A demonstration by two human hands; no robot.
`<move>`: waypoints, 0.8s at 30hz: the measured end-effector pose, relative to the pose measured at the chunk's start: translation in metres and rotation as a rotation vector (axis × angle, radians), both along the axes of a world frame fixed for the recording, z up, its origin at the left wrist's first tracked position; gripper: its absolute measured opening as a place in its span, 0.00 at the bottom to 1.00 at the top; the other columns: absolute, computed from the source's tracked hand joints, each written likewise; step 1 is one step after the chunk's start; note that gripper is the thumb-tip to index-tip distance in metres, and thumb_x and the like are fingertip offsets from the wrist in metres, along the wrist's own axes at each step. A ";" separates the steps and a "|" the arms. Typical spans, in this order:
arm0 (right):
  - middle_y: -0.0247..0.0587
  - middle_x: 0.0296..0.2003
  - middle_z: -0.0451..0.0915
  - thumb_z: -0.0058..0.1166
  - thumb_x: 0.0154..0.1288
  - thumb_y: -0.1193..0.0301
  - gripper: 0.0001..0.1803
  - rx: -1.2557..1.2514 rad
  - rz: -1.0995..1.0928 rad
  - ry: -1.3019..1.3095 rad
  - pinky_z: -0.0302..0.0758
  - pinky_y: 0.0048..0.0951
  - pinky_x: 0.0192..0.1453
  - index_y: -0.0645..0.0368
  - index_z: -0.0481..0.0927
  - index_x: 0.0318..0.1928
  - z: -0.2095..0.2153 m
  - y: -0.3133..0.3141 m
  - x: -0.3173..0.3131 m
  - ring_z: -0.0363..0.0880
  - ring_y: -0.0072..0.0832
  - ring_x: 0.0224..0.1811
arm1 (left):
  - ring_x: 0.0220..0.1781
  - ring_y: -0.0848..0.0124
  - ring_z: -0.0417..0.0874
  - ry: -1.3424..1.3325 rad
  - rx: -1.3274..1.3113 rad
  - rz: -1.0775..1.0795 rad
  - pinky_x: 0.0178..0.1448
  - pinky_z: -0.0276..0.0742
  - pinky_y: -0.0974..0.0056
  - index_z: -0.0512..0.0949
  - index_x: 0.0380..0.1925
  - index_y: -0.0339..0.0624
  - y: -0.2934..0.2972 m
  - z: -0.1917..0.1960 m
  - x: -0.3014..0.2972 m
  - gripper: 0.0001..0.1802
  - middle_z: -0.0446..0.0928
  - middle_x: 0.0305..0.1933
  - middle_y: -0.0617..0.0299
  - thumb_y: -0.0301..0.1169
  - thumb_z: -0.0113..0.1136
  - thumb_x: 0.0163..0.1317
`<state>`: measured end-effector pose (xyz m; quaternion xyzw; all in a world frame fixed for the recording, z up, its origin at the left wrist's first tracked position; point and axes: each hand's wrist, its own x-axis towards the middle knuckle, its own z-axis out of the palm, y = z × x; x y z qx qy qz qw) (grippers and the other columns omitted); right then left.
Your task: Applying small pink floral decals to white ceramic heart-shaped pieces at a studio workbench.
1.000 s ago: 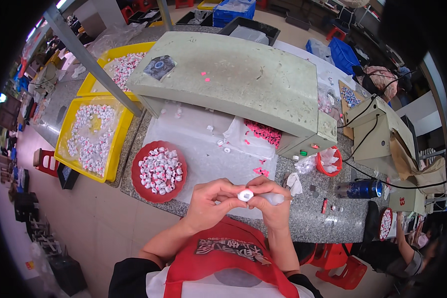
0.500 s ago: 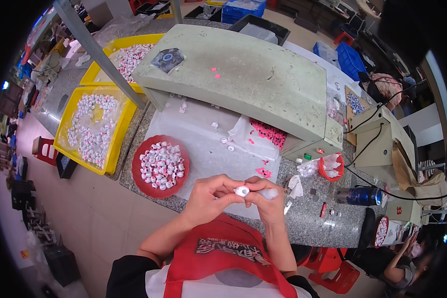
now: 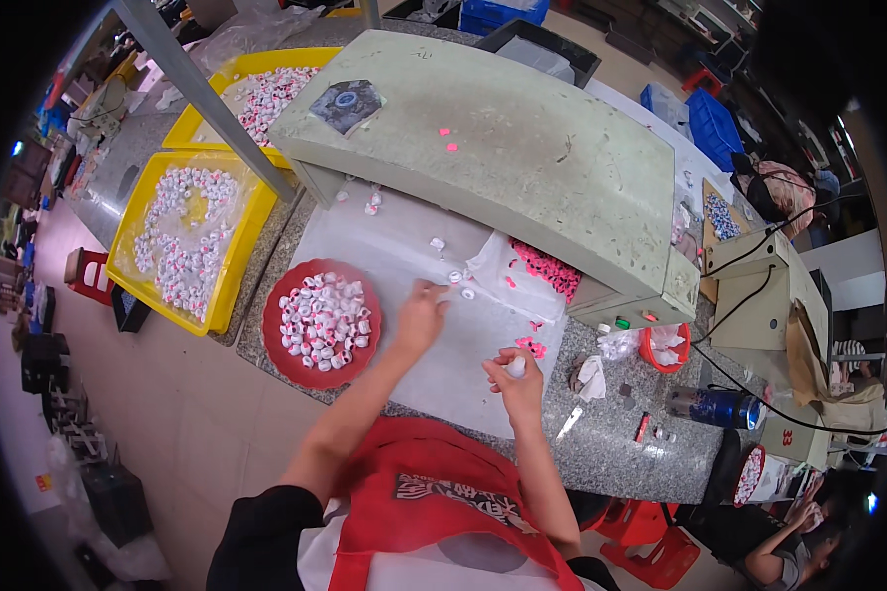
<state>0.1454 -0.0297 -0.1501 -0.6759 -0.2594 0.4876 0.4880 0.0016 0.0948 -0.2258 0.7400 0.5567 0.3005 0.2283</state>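
Two pieces [image 3: 467, 293] right of the plate [image 3: 306, 376] lie just past the left hand [image 3: 421, 317], grip unclear; the right hand [image 3: 524, 392] clasps a bottle [image 3: 515, 367].

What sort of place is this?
Likely a small-parts workshop: a red plate and yellow trays hold many little white-and-pink pieces, and a big grey hood stands on the bench.

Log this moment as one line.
left hand: over white sheet, near loose white pieces; right hand: holds white object; red plate: holds white-and-pink pieces
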 end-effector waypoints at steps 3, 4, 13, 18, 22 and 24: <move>0.34 0.28 0.73 0.60 0.48 0.77 0.15 0.010 -0.012 0.009 0.70 0.18 0.22 0.61 0.70 0.38 0.015 -0.005 -0.003 0.72 0.18 0.23 | 0.38 0.58 0.76 0.084 -0.016 -0.071 0.37 0.75 0.56 0.76 0.35 0.44 0.008 -0.040 0.043 0.14 0.70 0.36 0.55 0.27 0.59 0.45; 0.33 0.28 0.72 0.59 0.49 0.77 0.15 0.027 -0.023 0.022 0.70 0.17 0.22 0.60 0.70 0.38 0.018 -0.008 -0.004 0.72 0.18 0.23 | 0.38 0.58 0.76 0.084 -0.011 -0.052 0.37 0.75 0.56 0.76 0.35 0.44 0.010 -0.050 0.047 0.14 0.70 0.36 0.55 0.27 0.59 0.45; 0.38 0.30 0.71 0.52 0.49 0.83 0.21 0.394 -0.033 -0.016 0.75 0.23 0.31 0.59 0.62 0.44 0.078 -0.029 0.006 0.75 0.28 0.27 | 0.42 0.70 0.77 -1.372 -1.093 -0.178 0.44 0.75 0.69 0.72 0.45 0.33 -0.044 0.107 0.011 0.15 0.74 0.43 0.56 0.23 0.54 0.56; 0.43 0.30 0.71 0.53 0.49 0.80 0.18 0.442 -0.109 0.046 0.72 0.21 0.30 0.63 0.65 0.42 0.154 -0.037 -0.002 0.74 0.25 0.25 | 0.46 0.68 0.75 -1.122 -0.579 -0.249 0.46 0.76 0.70 0.70 0.46 0.31 -0.082 0.218 -0.019 0.19 0.72 0.43 0.54 0.15 0.55 0.51; 0.45 0.30 0.77 0.56 0.42 0.78 0.15 0.734 -0.198 -0.427 0.73 0.23 0.31 0.66 0.73 0.35 0.166 -0.057 -0.010 0.78 0.29 0.29 | 0.44 0.71 0.75 -1.123 -0.322 -0.328 0.48 0.76 0.71 0.71 0.45 0.31 -0.094 0.231 -0.014 0.20 0.71 0.42 0.55 0.12 0.54 0.49; 0.43 0.32 0.72 0.52 0.47 0.73 0.13 0.742 -0.042 -0.611 0.67 0.23 0.40 0.65 0.71 0.36 0.176 -0.070 -0.012 0.70 0.22 0.33 | 0.46 0.67 0.75 -1.024 -0.263 -0.340 0.49 0.75 0.68 0.71 0.42 0.29 -0.097 0.236 -0.011 0.20 0.69 0.45 0.51 0.10 0.55 0.46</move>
